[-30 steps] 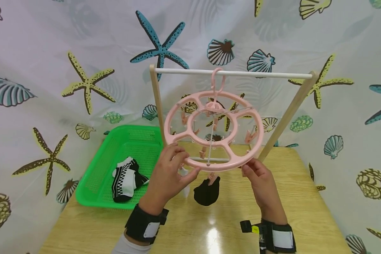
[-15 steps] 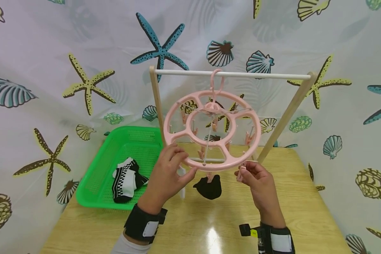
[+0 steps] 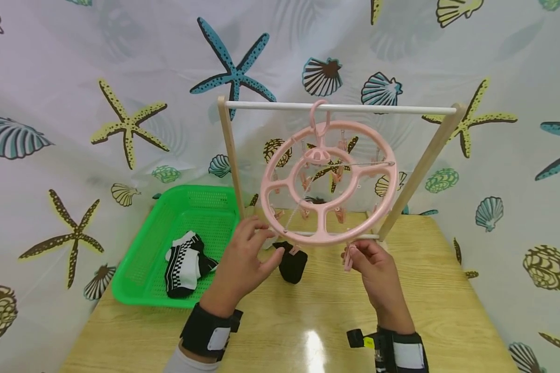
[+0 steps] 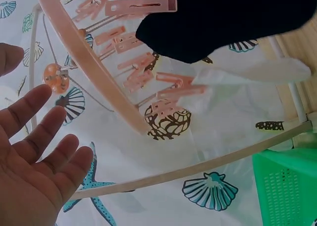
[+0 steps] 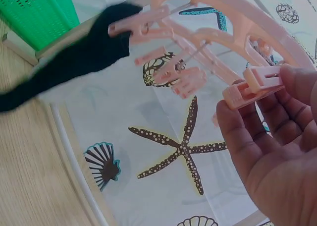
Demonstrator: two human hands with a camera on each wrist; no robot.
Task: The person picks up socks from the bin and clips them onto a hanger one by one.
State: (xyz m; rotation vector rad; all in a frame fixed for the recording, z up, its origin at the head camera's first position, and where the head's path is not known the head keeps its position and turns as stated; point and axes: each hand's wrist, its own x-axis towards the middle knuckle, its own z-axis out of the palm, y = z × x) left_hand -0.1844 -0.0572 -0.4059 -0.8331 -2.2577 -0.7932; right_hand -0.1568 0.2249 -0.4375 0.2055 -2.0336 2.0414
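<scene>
A person stands at a wooden table (image 3: 308, 321) hanging socks on a round pink peg hanger (image 3: 329, 181), which hooks over the white rail of a small drying rack (image 3: 340, 108) and tilts toward the camera. The right hand (image 3: 371, 267) pinches one pink peg (image 3: 348, 257) at the hanger's lower rim between thumb and fingertips; the wrist view shows the peg (image 5: 252, 86) held against the fingers, with no sock in it. The left hand (image 3: 247, 256) hovers just below the rim's left side with fingers spread and relaxed, holding nothing; its wrist view shows the open palm (image 4: 34, 156) close to the ring but apart from it.

One black sock (image 3: 291, 264) already hangs from a peg near the bottom of the hanger, between the two hands, and a white sock (image 4: 247, 75) appears clipped beside it, though the head view barely shows it. In the green basket (image 3: 144, 280) at the left of the table, a checked black-and-white sock (image 3: 184, 264) lies waiting, well apart from both hands. Judged from this, the hanging is partly done: at least one sock is up, most pegs look bare, and the socks in the basket are yet to be pegged.
</scene>
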